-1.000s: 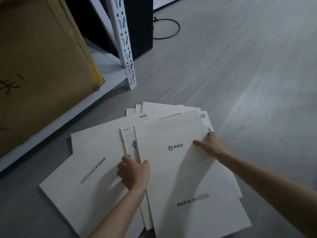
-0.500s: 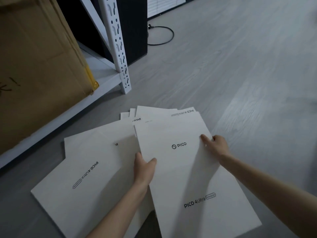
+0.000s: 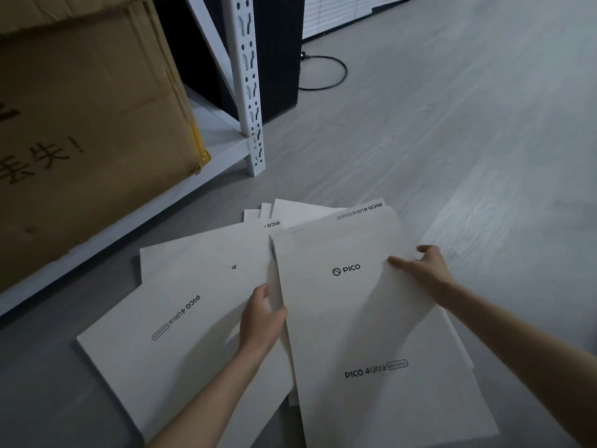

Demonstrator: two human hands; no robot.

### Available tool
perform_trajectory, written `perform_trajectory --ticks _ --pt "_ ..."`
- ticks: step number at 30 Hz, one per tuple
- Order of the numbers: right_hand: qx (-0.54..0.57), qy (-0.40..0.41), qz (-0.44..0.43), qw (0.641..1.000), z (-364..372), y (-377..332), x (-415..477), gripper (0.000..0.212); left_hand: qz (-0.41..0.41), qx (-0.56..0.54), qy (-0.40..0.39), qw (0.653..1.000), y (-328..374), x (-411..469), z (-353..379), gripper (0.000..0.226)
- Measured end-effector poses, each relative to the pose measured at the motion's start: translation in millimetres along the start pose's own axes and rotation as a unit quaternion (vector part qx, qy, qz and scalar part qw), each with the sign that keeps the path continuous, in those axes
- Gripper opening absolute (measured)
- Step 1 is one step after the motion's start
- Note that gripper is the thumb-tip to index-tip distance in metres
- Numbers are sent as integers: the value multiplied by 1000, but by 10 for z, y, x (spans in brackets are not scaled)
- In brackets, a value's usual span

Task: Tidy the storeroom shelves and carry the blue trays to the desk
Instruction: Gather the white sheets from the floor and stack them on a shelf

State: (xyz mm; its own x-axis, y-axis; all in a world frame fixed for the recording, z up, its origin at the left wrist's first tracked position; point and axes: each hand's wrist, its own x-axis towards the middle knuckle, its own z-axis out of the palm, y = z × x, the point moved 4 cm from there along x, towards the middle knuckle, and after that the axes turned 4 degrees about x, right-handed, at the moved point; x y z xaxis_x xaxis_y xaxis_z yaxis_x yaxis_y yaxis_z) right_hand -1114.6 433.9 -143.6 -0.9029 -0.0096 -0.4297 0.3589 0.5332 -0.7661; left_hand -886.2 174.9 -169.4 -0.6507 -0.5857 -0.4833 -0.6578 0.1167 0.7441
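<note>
On the grey floor [image 3: 452,140] in front of the white shelf post [image 3: 248,92], a loose fan of large white printed sheets [image 3: 307,211] lies spread. Judging from that, the tidying looks to be at an early stage. The sheets are not yet squared into one pile, none lies on the shelf board [image 3: 219,147], and no blue trays show anywhere, so carrying them to the desk seems wholly ahead. The top sheet [image 3: 355,318] sits between the person's two hands. The left hand [image 3: 261,318] grips its left edge, thumb on the face and fingers tucked at the rim. The right hand [image 3: 423,266] pinches the right edge, one finger laid across the face and the others bent over the side. Another sheet [image 3: 181,318] lies just beside the left hand, partly under the top one. A brown cardboard box [image 3: 80,124] stands on the shelf, and a black cable [image 3: 329,72] loops well beyond.
</note>
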Motion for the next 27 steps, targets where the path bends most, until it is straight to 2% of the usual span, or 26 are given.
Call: perform_trajectory --ticks 2,3,5,7,8,12,15,17,19,21,22,25,27 --pt "42 -55 -13 997 -72 -66 -99 29 -11 -17 -6 1000 31 13 32 67" --pt "64 -73 -19 995 -118 -110 -154 23 -15 -27 -7 1000 57 18 45 66" --pt "109 -98 -26 989 -230 -227 -239 19 -7 -69 -1 998 164 32 84 55" --pt "136 -115 -30 984 -369 -356 -273 18 16 -149 -4 989 342 27 133 34" --pt "144 -122 -28 982 -447 -409 -287 18 24 -188 -18 982 445 13 166 30" --pt "136 -126 -13 983 -786 -560 -289 21 -27 -276 -158 948 660 -72 364 45" --pt "132 -113 -16 985 -1062 -669 -282 23 -77 -266 -217 936 682 -170 495 74" --pt "143 -102 -17 984 -1204 -692 -298 25 -73 -244 -209 944 733 -223 554 83" --pt "165 -94 -15 982 -1238 -661 -316 23 -56 -282 -193 938 804 -248 593 61" --pt "182 -76 -10 980 -1143 -589 -338 17 -21 -286 -124 950 866 -251 508 30" --pt "177 -70 -8 982 -1030 -563 -355 15 -8 -260 -75 963 860 -235 418 21" --pt "142 -99 -5 985 -480 -563 -422 14 -35 -196 49 979 666 -183 44 30" --pt "126 -127 -14 984 -46 -679 -469 11 -65 -193 86 975 406 -176 -235 29"
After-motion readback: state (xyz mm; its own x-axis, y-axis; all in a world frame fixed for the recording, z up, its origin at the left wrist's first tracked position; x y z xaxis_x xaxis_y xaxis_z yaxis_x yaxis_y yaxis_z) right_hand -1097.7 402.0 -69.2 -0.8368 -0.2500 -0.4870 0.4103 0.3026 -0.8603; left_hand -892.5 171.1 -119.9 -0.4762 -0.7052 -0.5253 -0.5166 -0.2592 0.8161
